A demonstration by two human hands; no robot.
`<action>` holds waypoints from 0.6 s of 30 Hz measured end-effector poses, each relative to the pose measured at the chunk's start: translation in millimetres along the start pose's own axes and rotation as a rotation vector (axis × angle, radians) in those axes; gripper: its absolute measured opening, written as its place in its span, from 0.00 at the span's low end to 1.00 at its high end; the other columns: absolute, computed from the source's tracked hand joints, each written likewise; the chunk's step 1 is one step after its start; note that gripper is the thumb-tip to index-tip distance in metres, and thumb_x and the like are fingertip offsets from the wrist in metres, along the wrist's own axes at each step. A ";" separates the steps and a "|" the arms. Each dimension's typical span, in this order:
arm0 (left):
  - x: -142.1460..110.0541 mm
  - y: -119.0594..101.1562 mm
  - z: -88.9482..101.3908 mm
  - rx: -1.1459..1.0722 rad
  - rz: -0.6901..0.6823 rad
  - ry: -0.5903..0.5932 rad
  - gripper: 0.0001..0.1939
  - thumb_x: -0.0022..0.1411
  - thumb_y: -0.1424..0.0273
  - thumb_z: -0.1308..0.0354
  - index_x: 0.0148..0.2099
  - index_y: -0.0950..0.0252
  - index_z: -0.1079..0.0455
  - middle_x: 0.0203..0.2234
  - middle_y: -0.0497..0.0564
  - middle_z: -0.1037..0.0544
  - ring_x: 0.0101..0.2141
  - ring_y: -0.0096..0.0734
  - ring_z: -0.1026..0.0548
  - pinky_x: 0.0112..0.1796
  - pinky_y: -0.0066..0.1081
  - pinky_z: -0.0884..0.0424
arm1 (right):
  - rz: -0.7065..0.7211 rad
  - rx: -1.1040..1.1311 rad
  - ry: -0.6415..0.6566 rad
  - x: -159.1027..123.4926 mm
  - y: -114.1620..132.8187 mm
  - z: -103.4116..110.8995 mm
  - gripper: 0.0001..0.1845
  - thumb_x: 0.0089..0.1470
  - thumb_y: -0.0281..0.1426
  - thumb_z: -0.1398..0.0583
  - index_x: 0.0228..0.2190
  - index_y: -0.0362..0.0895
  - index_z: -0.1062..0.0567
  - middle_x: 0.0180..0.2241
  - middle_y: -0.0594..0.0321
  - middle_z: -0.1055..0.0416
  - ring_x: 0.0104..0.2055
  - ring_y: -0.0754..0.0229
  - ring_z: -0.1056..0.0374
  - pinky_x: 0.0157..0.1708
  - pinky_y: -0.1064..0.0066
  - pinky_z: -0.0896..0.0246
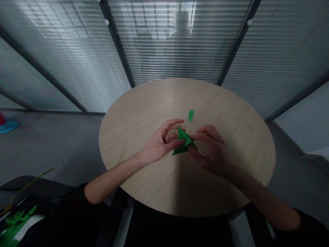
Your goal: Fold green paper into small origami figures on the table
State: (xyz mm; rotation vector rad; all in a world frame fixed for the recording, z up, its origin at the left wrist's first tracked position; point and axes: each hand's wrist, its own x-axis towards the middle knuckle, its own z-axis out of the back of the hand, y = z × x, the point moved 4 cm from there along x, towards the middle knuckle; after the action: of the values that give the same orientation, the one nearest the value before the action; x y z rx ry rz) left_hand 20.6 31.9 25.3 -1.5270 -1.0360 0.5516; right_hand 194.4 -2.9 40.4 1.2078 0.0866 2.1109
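A piece of folded green paper (184,138) with pointed corners is held between both hands over the middle of the round table (144,106). My left hand (167,139) grips its left side, thumb across the front face and the other fingers curled behind. On the right edge, my right hand (209,147) pinches the paper between thumb and forefinger. Part of the paper is covered by my fingers. Just beyond the hands lies a small green piece (191,115), apart from the held paper; its kind is too small to make out.
Glass partitions with blinds (174,61) stand behind the table's far edge. At the lower left, green and white items (20,223) and a thin yellow stick (33,183) lie on something dark. A blue and red object (9,126) is on the floor at far left.
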 end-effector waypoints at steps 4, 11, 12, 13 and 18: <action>-0.3 -0.3 1.5 -0.036 0.018 -0.005 0.28 0.59 0.81 0.34 0.59 0.58 0.33 0.45 0.49 0.28 0.38 0.25 0.23 0.39 0.26 0.25 | 0.034 0.079 0.054 0.8 -0.1 -3.2 0.15 0.57 0.26 0.36 0.45 0.49 0.29 0.44 0.57 0.29 0.46 0.51 0.32 0.47 0.54 0.34; 0.2 4.4 5.0 -0.098 0.063 -0.043 0.30 0.57 0.81 0.33 0.60 0.58 0.33 0.42 0.48 0.25 0.36 0.26 0.22 0.37 0.26 0.25 | -0.024 0.113 0.020 -0.2 -4.0 -2.3 0.11 0.57 0.26 0.35 0.41 0.50 0.27 0.41 0.58 0.33 0.44 0.52 0.33 0.44 0.57 0.33; 0.3 4.9 5.0 -0.110 0.074 -0.044 0.31 0.57 0.81 0.33 0.60 0.59 0.33 0.42 0.49 0.25 0.37 0.27 0.22 0.38 0.26 0.25 | -0.014 0.098 0.018 -0.4 -3.2 -2.1 0.11 0.57 0.26 0.35 0.41 0.50 0.27 0.41 0.59 0.34 0.44 0.52 0.34 0.44 0.56 0.34; 0.4 5.4 5.0 -0.119 0.089 -0.045 0.31 0.57 0.81 0.33 0.60 0.59 0.33 0.41 0.49 0.24 0.38 0.28 0.22 0.38 0.27 0.25 | -0.001 0.087 0.021 -0.6 -2.3 -2.1 0.11 0.57 0.26 0.36 0.42 0.50 0.27 0.41 0.59 0.34 0.44 0.53 0.34 0.44 0.56 0.34; 1.0 7.2 4.1 -0.153 0.146 -0.026 0.30 0.58 0.80 0.33 0.61 0.62 0.34 0.40 0.50 0.21 0.40 0.30 0.20 0.42 0.29 0.26 | 0.041 0.054 0.034 -0.5 0.9 -2.3 0.15 0.59 0.27 0.37 0.48 0.50 0.28 0.40 0.58 0.33 0.43 0.53 0.34 0.43 0.57 0.34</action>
State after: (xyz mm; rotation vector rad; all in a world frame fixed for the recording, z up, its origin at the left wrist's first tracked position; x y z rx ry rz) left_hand 20.1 35.2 17.7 -1.7449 -1.0108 0.6055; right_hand 192.2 -3.2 39.1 1.2154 0.1361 2.1776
